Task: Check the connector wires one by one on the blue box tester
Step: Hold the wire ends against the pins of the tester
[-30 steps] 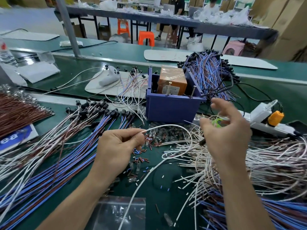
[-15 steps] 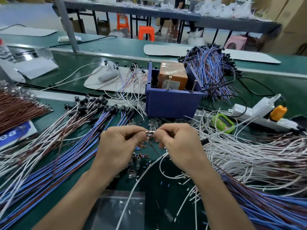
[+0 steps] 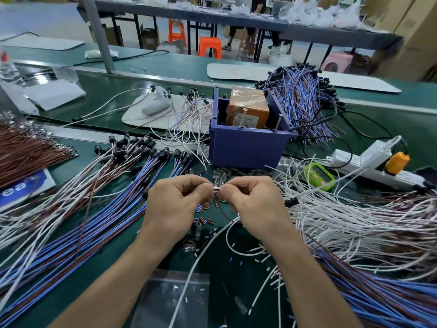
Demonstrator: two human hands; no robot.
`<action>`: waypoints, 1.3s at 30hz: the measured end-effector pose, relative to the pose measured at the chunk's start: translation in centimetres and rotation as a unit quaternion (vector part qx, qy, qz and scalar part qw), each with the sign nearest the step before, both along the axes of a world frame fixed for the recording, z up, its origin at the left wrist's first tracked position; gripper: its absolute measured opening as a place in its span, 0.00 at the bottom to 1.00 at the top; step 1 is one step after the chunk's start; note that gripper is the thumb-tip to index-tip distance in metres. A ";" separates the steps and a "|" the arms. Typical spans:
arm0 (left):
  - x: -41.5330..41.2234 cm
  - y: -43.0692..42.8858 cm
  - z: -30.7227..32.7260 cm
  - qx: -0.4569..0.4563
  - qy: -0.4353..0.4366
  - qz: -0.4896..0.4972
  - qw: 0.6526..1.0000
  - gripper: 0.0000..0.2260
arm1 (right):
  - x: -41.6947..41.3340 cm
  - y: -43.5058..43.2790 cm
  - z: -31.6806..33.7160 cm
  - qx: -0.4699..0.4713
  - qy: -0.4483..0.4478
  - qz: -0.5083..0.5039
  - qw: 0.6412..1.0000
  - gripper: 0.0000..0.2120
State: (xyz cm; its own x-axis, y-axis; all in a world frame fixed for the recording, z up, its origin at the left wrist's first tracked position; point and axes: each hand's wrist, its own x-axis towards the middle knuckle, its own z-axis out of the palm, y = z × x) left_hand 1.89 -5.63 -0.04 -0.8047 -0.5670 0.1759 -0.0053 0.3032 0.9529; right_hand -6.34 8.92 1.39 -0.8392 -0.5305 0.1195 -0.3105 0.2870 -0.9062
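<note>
1. Left hand (image 3: 175,204) and right hand (image 3: 255,202) are knuckle to knuckle over the table (image 3: 108,91), just in front of the blue box tester (image 3: 246,147).
2. Both pinch the end of one white wire (image 3: 217,189), thumb against forefinger, with the other fingers curled in.
3. Only a short bit of the wire shows between the two sets of fingertips. Its long axis there runs roughly left-right, slightly tilted.
4. The rest of the white wire comes out under the right hand, then sweeps down and left toward the near edge of the table.
5. A thin brown strand (image 3: 222,210) hangs from the pinch point. Can't tell whether it belongs to the same wire.
6. The wire end is not touching the tester, which sits beyond the hands with its open top up and an orange block (image 3: 248,107) inside.
7. Two metal pins (image 3: 279,123) stand at the tester's near rim.
8. Left of the hands is a fan of blue and brown wires (image 3: 94,221), their black connectors pointing away toward the tester.
9. Right of the hands is a loose pile of white wires (image 3: 354,221).
10. Also right: a green timer (image 3: 319,176) beside a white power strip (image 3: 369,164).
11. A clear bag (image 3: 170,297) lies at the near edge between the forearms.
</note>
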 end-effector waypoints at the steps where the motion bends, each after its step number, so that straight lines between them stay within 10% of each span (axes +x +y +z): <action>1: 0.0 -0.2 0.0 0.017 -0.002 0.012 1.000 0.11 | -0.1 0.1 -0.1 -0.009 -0.007 -0.017 1.000 0.07; 13: 0.0 -0.3 0.6 0.141 0.037 0.008 0.989 0.09 | 0.7 -0.7 0.2 -0.083 -0.166 0.092 0.978 0.16; 24: 0.2 0.1 0.1 0.063 0.064 0.062 0.994 0.13 | 0.6 -1.2 0.1 -0.135 -0.165 0.021 0.977 0.13; 39: -0.4 -0.7 0.8 0.236 0.138 0.162 0.948 0.09 | 1.3 -1.4 0.4 -0.120 -0.116 -0.007 0.986 0.13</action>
